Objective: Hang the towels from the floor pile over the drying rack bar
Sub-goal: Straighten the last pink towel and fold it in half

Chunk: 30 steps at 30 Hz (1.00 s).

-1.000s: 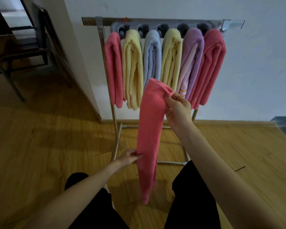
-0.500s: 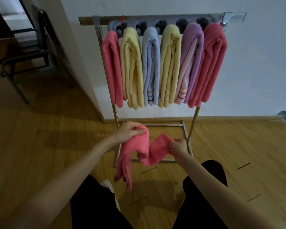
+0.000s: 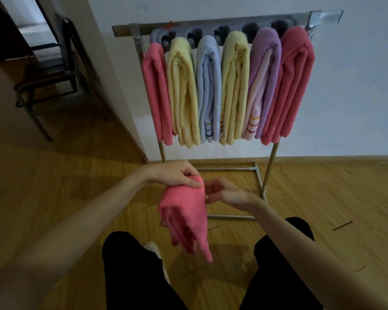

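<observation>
Pink towel (image 3: 185, 211) folded over, pinched at top by left hand (image 3: 177, 174). Right hand (image 3: 225, 191) just beside, fingers curled at its edge, hold unclear. Six towels draped over rack bar (image 3: 211, 25) behind.

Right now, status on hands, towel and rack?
Left hand grips folded pink towel at its top; right hand pinches its edge. Towel off the rack bar. Six towels crowd the bar; no open slot visible.
</observation>
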Each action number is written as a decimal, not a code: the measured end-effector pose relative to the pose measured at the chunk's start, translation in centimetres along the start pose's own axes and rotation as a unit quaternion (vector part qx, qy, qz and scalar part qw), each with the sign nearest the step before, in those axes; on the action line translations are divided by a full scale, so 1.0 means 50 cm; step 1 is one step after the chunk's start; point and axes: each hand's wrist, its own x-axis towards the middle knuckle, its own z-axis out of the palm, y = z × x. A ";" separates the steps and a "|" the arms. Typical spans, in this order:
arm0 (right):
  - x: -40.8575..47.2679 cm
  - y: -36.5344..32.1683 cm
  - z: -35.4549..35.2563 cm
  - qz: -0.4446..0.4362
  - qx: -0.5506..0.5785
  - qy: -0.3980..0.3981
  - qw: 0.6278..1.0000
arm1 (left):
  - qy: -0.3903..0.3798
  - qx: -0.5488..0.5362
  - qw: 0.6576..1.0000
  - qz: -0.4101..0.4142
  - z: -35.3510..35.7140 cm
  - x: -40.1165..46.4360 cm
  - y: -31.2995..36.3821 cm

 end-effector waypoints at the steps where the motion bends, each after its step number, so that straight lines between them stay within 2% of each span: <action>1: -0.001 -0.002 0.000 -0.001 0.011 -0.024 1.000 | -0.001 0.003 1.000 -0.001 0.000 -0.003 -0.002; 3: -0.009 -0.009 -0.001 0.001 0.028 -0.070 0.997 | -0.003 -0.003 1.000 -0.002 -0.002 -0.012 -0.007; 7: -0.026 -0.031 -0.014 0.003 0.077 -0.093 0.993 | 0.000 -0.045 0.999 -0.012 -0.003 -0.031 -0.018; 11: -0.037 -0.040 -0.041 -0.002 0.115 -0.077 0.990 | 0.044 -0.099 0.994 -0.026 0.008 -0.040 -0.043; 16: -0.050 -0.009 -0.075 0.022 0.221 -0.016 0.975 | 0.004 -0.141 0.989 -0.052 0.009 -0.060 -0.104; 18: -0.051 0.004 -0.086 0.029 0.231 0.001 0.973 | 0.007 -0.165 0.985 -0.054 0.005 -0.071 -0.130; 20: -0.051 0.003 -0.095 0.028 0.207 -0.009 0.978 | 0.018 -0.209 0.977 -0.046 -0.001 -0.082 -0.137; 24: -0.040 -0.032 -0.113 -0.002 0.166 -0.127 0.978 | 0.075 -0.238 0.968 -0.031 -0.026 -0.098 -0.122; 27: -0.015 -0.071 -0.122 -0.009 0.062 -0.198 0.978 | 0.055 -0.259 0.964 -0.028 -0.044 -0.100 -0.127; 30: 0.020 -0.111 -0.123 0.012 -0.078 -0.257 0.963 | 0.033 -0.204 0.978 -0.036 -0.071 -0.101 -0.115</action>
